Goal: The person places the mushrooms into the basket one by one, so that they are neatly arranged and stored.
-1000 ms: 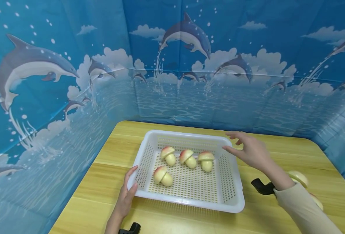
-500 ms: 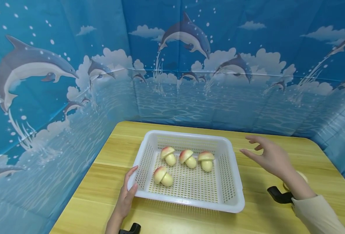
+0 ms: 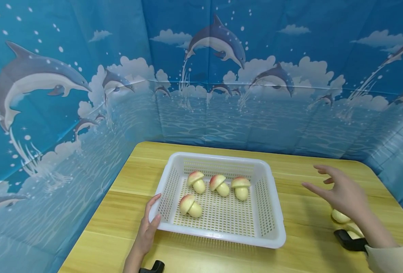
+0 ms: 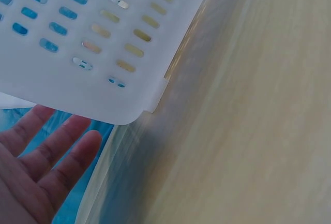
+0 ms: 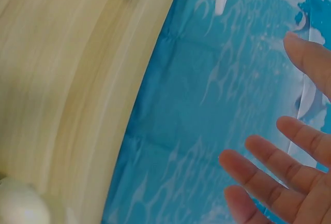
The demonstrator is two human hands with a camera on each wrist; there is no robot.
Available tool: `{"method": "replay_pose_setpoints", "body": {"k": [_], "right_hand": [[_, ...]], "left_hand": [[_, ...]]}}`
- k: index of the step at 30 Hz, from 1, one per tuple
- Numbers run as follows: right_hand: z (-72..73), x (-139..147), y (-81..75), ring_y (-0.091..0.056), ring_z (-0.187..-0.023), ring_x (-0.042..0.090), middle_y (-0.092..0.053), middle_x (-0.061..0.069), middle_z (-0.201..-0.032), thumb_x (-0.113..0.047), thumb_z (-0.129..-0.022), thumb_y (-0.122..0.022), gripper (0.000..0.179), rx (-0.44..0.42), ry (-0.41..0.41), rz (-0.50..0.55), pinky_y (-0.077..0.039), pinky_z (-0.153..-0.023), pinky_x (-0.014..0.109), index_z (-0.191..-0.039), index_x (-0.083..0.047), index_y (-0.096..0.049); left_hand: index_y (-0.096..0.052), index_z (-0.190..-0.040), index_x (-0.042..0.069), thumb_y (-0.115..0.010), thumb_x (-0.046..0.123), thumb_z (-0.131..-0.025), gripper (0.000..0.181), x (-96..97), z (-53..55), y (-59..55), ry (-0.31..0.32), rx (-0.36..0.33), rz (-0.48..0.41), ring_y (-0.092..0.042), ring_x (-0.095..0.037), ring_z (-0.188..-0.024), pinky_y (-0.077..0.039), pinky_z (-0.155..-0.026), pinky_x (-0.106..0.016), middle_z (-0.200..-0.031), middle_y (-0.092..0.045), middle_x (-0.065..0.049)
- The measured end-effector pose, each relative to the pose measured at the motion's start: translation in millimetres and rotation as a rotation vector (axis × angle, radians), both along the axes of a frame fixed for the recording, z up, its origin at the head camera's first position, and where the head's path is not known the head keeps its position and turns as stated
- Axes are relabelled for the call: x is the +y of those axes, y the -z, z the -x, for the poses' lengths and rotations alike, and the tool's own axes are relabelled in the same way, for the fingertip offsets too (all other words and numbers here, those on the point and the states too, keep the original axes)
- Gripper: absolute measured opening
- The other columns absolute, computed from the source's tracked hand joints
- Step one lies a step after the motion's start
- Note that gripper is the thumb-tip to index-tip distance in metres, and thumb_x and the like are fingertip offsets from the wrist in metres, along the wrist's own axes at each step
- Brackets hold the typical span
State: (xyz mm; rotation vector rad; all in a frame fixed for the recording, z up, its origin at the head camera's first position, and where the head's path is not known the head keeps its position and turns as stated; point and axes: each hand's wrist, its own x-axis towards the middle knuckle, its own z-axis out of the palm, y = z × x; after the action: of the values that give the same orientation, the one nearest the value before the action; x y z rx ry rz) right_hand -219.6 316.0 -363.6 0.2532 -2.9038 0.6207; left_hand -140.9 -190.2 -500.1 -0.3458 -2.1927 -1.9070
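Note:
My left hand (image 3: 146,228) holds the left rim of a white plastic basket (image 3: 218,237), thumb and index finger on the edge. Seen from the left wrist, several fingers (image 4: 62,164) reach up to the rim of the perforated basket. Inside lie several cream mushroom-shaped pieces with pink-tinted caps, among them a front-left mushroom (image 3: 190,206) and a right-hand mushroom (image 3: 241,188). Over the table's right side hovers my right hand (image 3: 346,191), nothing in it, thumb and fingers spread apart. Beneath it sit more mushrooms (image 3: 340,216), partly hidden by the forearm and wrist mount.
A yellow wood-grain table (image 3: 297,208) carries everything. Blue dolphin-print curtains (image 3: 256,117) enclose its back and sides. Black mounts sit on both wrists, the right mount (image 3: 350,240) overlapping the mushrooms in the head view. A blurred mushroom (image 5: 21,203) shows at the right wrist view's lower left.
My right hand has moved right, from the basket's right rim to above the mushrooms on the table. The left hand, the basket and its mushrooms stay where they were.

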Motion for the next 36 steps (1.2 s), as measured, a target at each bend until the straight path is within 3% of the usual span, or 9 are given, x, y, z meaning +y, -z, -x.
{"method": "replay_pose_setpoints", "body": {"k": [9,20,36], "right_hand": [[-11.4,27.0,15.3,-0.056,-0.091,0.05,-0.048,0.034,-0.123,-0.055,-0.083,-0.064,0.084,-0.035,0.065,-0.018,-0.045,-0.056,0.048,-0.135,0.007,-0.043],[-25.8,64.4,31.0,-0.051,-0.089,0.055,-0.04,0.041,-0.125,-0.057,-0.084,-0.062,0.094,-0.106,0.203,-0.05,-0.045,-0.055,0.048,-0.136,0.015,-0.033],[-38.4,103.4,56.2,-0.055,-0.081,0.055,-0.03,0.051,-0.119,-0.057,-0.088,-0.056,0.097,-0.302,0.208,-0.079,-0.045,-0.056,0.048,-0.132,0.023,-0.023]], "left_hand": [[-0.027,-0.147,0.019,-0.036,0.018,-0.095,0.054,0.4,0.4,1.8,-0.015,-0.013,0.001,-0.044,-0.037,-0.117,-0.042,-0.088,-0.042,-0.143,-0.036,-0.018],[-0.027,-0.147,0.019,-0.035,0.017,-0.095,0.053,0.7,-0.3,2.3,-0.012,0.001,0.001,-0.045,-0.038,-0.116,-0.043,-0.087,-0.039,-0.142,-0.037,-0.018],[-0.026,-0.148,0.019,-0.034,0.015,-0.095,0.053,-0.1,0.4,0.4,0.001,0.015,0.003,-0.045,-0.038,-0.116,-0.043,-0.087,-0.042,-0.142,-0.036,-0.019]]}}
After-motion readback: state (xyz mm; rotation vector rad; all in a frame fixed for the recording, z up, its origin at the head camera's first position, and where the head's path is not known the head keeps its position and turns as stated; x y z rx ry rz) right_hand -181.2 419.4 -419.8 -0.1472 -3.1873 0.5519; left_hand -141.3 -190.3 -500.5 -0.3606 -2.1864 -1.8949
